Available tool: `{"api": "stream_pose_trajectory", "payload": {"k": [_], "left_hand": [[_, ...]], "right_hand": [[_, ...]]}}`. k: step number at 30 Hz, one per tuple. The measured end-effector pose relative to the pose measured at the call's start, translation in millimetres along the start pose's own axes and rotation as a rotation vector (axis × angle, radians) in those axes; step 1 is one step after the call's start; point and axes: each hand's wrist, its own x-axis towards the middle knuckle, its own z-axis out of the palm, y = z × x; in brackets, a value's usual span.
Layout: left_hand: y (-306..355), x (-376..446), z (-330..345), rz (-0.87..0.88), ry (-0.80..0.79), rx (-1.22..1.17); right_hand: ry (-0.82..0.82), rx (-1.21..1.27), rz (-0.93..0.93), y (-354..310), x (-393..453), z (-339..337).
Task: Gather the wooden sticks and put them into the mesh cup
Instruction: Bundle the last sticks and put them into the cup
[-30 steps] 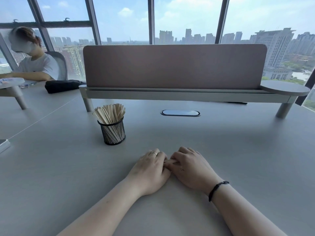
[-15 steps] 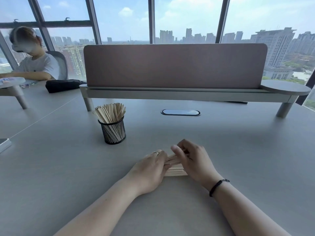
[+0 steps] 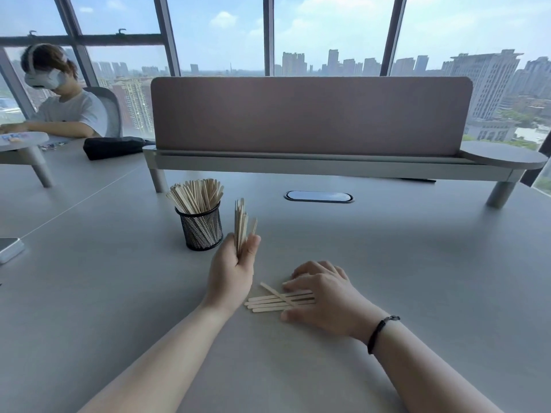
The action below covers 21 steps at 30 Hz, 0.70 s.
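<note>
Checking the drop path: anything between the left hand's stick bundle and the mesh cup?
Nothing visible. The left hand holds its bundle of sticks upright just right of the mesh cup, with only bare table between. The cup is already crowded with sticks, which may resist insertion. Loose sticks lie under the right hand.

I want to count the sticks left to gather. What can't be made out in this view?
- Head view: the loose pale wooden sticks on the grey table run under the right hand, so their count is hidden.
- The upright stick bundle overlaps in the left hand's grip; no single stick separates.
- The black mesh cup's remaining room is masked by its sticks.
</note>
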Motion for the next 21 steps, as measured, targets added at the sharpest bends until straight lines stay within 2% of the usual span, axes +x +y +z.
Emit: {"api": "stream_pose_trajectory", "payload": {"k": [3, 11, 21], "left_hand": [[2.6, 0.2, -3.0, 0.008, 0.03, 0.015], [7.8, -3.7, -1.3, -0.098, 0.04, -0.168], [9.3, -2.8, -3.9, -0.104, 0.173, -0.19]], "right_hand": [[0.024, -0.026, 0.0, -4.2, 1.3, -6.1], [-0.188, 0.007, 0.102, -18.0, 13.5, -22.4], [-0.402, -0.294, 0.05, -46.1, 25.9, -33.9]]}}
